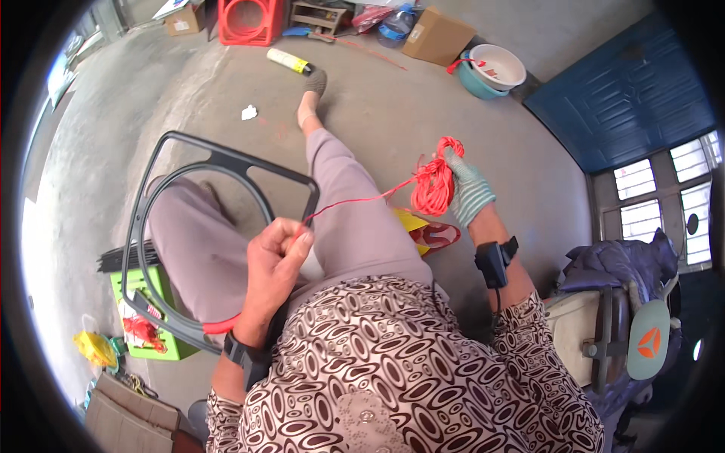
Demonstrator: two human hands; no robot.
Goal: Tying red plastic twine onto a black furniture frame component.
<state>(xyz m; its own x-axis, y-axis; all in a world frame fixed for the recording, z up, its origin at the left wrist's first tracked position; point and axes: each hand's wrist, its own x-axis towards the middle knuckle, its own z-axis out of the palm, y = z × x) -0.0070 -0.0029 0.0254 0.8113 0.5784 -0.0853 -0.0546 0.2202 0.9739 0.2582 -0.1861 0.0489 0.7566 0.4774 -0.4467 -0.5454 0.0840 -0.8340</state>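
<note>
Holding a bunch of thin red cord (pixel 433 185) in the right grip (pixel 470 190), up above the floor and to the right of the stretched-out right leg (pixel 351 192). Wearing a striped glove on that grip and clamping it on the right side of the bunch, with the loops hanging down just beside the palm. Pinching one line of the same cord in the left grip (pixel 276 260), with the thumb and fingertips together on it. Running that line across the right leg, from the left grip out to the bunch. Having the bunch farther from the belly than the left grip. Sitting with a dark gray frame (pixel 223 158) over the left leg, near the left grip, and seeing the knee through its big round hole. Seeing a red wrap (pixel 220 326) on its lower part. Seeing a yellow-and-white bottle (pixel 287 60) on the floor by the right foot, a cardboard box (pixel 439 36) farther off, and a white basin (pixel 502 64) inside a teal basin (pixel 477 87).
</note>
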